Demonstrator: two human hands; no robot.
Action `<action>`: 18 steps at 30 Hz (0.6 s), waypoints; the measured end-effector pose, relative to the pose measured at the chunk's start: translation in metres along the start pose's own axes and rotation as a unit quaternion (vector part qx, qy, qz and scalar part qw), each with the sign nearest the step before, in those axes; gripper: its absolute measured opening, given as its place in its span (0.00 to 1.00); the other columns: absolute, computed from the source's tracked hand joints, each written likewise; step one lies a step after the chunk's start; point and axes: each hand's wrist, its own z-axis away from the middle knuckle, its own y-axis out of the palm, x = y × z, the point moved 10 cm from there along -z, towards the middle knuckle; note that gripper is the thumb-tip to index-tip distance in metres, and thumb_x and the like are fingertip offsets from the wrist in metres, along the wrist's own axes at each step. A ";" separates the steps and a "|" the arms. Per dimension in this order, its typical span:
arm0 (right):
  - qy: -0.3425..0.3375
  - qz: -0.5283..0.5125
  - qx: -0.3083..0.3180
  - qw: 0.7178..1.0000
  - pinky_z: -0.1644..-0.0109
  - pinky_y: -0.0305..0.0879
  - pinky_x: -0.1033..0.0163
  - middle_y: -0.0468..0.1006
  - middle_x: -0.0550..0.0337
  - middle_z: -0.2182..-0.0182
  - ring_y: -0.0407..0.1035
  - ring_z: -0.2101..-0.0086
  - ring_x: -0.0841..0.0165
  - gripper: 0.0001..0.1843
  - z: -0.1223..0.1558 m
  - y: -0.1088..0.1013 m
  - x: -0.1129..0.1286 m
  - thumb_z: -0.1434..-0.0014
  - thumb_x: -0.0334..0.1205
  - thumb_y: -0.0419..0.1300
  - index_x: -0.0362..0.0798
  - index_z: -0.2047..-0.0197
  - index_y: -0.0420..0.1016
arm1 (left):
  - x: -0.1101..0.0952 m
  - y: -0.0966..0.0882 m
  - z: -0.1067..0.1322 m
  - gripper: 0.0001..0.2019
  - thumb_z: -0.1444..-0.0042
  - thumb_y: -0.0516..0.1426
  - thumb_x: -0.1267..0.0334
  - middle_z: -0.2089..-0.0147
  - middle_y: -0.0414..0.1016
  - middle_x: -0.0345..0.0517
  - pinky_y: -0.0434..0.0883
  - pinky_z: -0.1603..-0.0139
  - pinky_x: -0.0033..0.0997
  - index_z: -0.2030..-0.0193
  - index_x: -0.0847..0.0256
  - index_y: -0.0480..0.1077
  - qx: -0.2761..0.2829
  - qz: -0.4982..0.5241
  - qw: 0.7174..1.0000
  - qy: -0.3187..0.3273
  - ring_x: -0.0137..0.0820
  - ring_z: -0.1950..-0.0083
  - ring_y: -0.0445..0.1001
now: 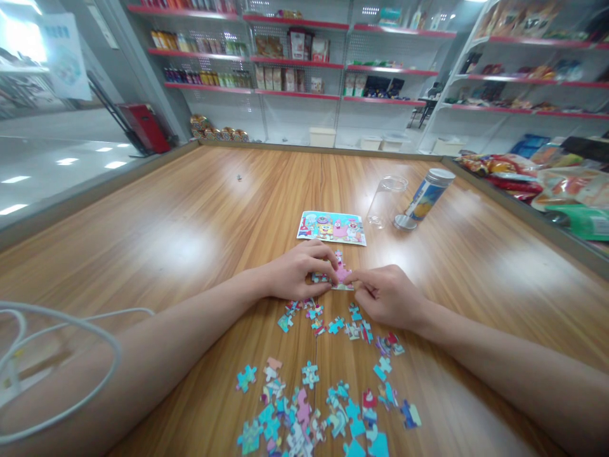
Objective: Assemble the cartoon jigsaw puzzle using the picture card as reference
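Observation:
A small joined section of jigsaw puzzle (341, 274), with a pink figure on it, lies flat on the table between my hands. My left hand (307, 270) arches over its left part, thumb and fingers apart, fingertips touching it and hiding some of it. From the right, the index finger of my right hand (387, 292) reaches out to the section's right edge; the other fingers are curled, with nothing visible in them. Just beyond lies a picture card (332, 228) of cartoon characters. Loose puzzle pieces (310, 374) are scattered on the near side of my hands.
Behind the card to the right stand a clear plastic jar (386, 202) and a blue-yellow canister (428, 195), with a metal lid (404, 222) by its base. A white cable (71, 324) loops at the left. Snack packets (504, 168) lie beyond the right edge of the wooden table (214, 222).

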 end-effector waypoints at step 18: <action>0.025 -0.015 0.038 0.999 0.70 0.61 0.67 0.82 0.60 0.76 0.72 0.77 0.71 0.13 -0.002 0.005 -0.005 0.46 0.29 0.56 0.48 0.67 0.84 | -0.001 -0.001 0.000 0.07 0.42 0.62 0.66 0.47 0.74 0.50 0.67 0.37 0.46 0.58 0.52 0.81 0.010 -0.012 1.000 -0.005 0.40 0.43 0.68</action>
